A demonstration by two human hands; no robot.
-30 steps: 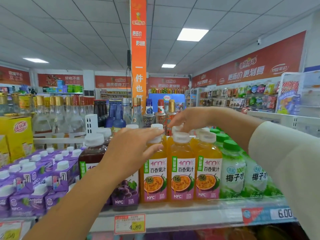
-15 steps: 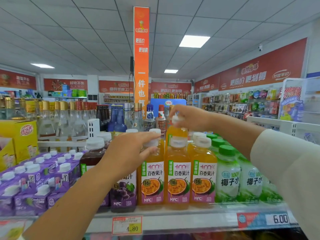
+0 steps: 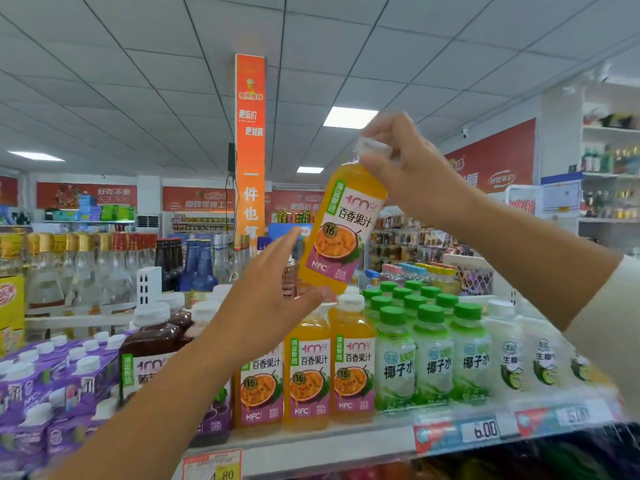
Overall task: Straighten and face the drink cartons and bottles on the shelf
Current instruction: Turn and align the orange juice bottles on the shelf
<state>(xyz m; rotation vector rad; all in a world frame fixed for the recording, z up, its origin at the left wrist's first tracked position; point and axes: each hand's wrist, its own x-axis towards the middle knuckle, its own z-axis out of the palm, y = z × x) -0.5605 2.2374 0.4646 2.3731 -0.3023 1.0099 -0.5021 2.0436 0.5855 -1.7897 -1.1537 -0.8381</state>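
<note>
As right hand [image 3: 412, 171] pinches bottle [image 3: 341, 230], cap [image 3: 371, 147] half-hidden

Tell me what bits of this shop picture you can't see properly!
All in the head view:
- Cap of the lifted orange juice bottle: mostly hidden under the right hand.
- Grape juice bottle label: partly covered by the forearm of the left hand.
- Yellow price tag: cut off by the bottom edge.
- Far-right price tag: too blurred to read.
</note>
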